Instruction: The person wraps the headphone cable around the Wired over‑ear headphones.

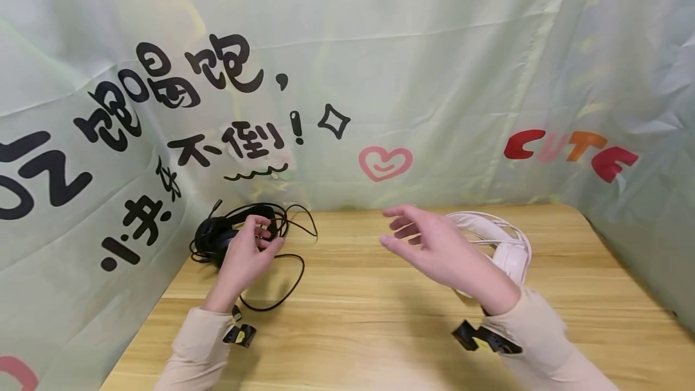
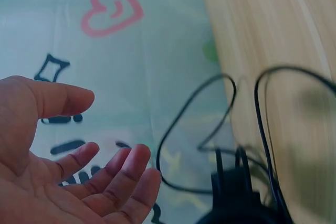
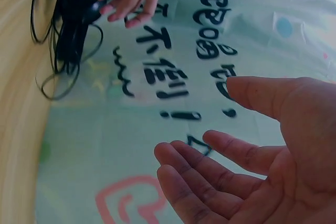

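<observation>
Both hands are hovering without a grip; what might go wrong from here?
Two risks, as I judge it. The black cable lies in a loose loop on the table near the left hand, so it may snag if the black headset is lifted. The right hand partly hides the white headset in the head view, so a reach there could be misjudged.

Headset (image 1: 213,237) lies left on the table (image 1: 347,324), apparently headphones (image 1: 511,257) right.
</observation>
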A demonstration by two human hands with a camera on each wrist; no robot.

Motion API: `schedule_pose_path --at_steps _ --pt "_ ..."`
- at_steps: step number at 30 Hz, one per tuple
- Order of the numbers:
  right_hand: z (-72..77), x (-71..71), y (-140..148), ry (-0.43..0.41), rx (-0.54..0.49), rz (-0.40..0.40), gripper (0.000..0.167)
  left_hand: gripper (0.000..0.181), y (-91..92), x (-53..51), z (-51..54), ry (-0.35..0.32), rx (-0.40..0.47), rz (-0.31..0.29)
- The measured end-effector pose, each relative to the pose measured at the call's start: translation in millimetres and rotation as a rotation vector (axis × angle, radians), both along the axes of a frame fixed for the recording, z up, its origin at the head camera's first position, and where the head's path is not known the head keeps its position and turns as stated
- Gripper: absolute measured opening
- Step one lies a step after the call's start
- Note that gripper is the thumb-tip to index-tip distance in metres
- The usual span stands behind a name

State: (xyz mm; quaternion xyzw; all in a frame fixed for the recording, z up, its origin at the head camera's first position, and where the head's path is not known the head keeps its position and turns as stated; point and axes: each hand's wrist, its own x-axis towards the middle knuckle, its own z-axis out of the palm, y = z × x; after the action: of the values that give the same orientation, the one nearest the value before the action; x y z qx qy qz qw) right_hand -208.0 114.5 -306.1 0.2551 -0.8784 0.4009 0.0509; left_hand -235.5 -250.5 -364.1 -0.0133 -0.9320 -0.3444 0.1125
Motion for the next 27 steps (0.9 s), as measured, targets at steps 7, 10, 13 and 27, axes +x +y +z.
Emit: schedule_pose_path --at_steps 7,10,13,27 --pt "-9.9 -9.6 -45.2 -0.020 0.044 0.022 0.047 0.048 -25.1 -6.4 -4.6 0.036 -0.058 0.078" --pt "-11.8 -13.7 -62.5 -0.033 0.054 0.050 0.048 0.046 -34.9 -8.3 -5.2 0.045 -0.057 0.106" --pt "-14.8 -19.6 -79.2 -0.042 0.048 0.086 0.049 0.046 -43.9 -9.4 -5.4 0.038 -0.050 0.128" --pt "-38.5 -46.1 -175.6 -0.111 0.122 0.150 0.048 0.048 -77.3 -24.3 -4.5 0.074 -0.041 0.336"
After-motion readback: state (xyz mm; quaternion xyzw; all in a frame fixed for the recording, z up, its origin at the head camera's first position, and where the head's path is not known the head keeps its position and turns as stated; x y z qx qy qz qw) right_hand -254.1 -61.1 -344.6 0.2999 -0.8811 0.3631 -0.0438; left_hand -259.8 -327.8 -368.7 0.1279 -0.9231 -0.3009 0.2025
